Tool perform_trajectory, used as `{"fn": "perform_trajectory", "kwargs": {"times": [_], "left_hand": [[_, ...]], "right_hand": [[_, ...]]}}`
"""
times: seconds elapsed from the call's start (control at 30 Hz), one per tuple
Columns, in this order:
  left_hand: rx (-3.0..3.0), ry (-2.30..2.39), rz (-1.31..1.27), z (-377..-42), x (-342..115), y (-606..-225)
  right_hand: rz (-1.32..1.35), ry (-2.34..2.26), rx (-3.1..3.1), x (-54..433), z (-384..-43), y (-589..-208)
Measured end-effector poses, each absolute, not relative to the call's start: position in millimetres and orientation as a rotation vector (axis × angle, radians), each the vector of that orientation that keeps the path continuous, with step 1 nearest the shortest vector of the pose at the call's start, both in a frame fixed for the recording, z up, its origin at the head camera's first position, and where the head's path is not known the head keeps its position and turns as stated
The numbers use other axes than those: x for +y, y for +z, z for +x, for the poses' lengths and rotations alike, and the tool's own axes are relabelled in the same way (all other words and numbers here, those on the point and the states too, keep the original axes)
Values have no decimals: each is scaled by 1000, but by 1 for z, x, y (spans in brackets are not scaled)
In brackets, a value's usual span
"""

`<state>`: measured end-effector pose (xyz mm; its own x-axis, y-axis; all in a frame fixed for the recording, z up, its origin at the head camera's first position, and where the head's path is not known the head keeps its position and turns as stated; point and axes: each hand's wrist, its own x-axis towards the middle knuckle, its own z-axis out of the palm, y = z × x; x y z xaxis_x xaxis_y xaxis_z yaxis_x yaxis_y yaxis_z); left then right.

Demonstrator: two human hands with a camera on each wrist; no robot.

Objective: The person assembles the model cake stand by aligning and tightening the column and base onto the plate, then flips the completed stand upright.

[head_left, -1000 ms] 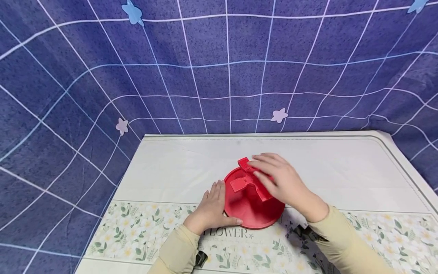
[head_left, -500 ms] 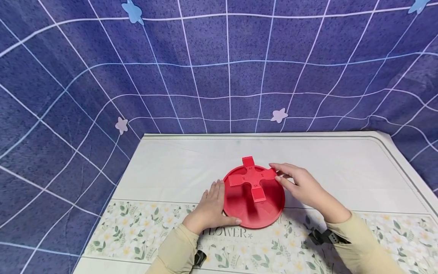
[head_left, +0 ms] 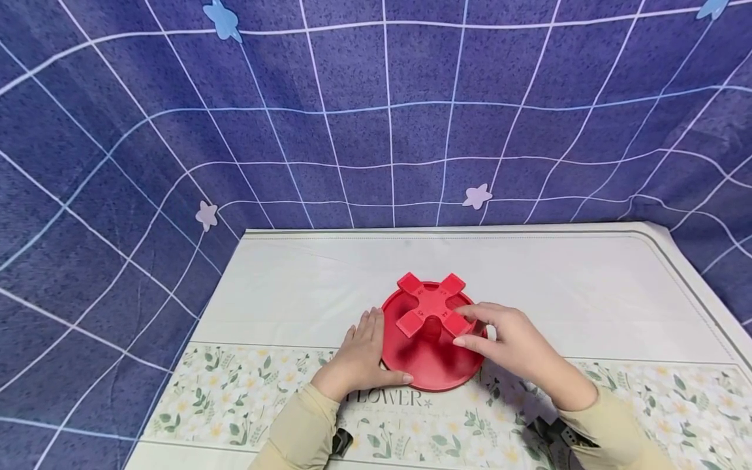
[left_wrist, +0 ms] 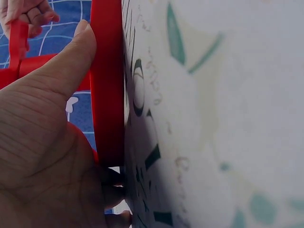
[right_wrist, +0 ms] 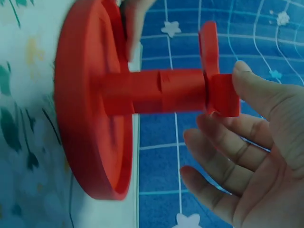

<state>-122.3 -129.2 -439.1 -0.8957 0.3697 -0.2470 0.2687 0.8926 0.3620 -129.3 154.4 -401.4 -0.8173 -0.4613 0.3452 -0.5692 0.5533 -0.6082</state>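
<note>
A red round base lies on the table, with a red post rising from its middle. On top of the post sits a red cross-shaped piece with several flat arms bearing small raised marks. My left hand rests against the base's left rim, its fingers straight along the side; its thumb lies over the near edge. With thumb and index finger my right hand pinches the cross's front-right arm. In the right wrist view that hand's other fingers curve loosely below the arm.
A white table cover with a flower-print band lies under everything. Behind it hangs a blue grid-patterned curtain with star shapes. Dark wrist devices show at both sleeves.
The cross-shaped piece has turned clockwise as seen from above. My right hand came from over the cross to its right arm, then toward me with that arm. My left hand stayed put.
</note>
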Motion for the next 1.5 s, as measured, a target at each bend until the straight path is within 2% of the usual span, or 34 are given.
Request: {"fn": "perform_trajectory", "kwargs": {"times": [0.43,0.8,1.13,1.5], "left_hand": [[2753,489,472,-122,-128,-442],[2754,474,480,-123,-130,-442],[2750,476,478,-123,-129,-443],[2745,474,469,-123,-130,-443]], "right_hand": [[796,781,-2575,125,-119,-407],[643,792,-2379,145,-127,-389],[838,879,-2639,161,-137,-397],[786,796,-2636,153,-126,-397]]}}
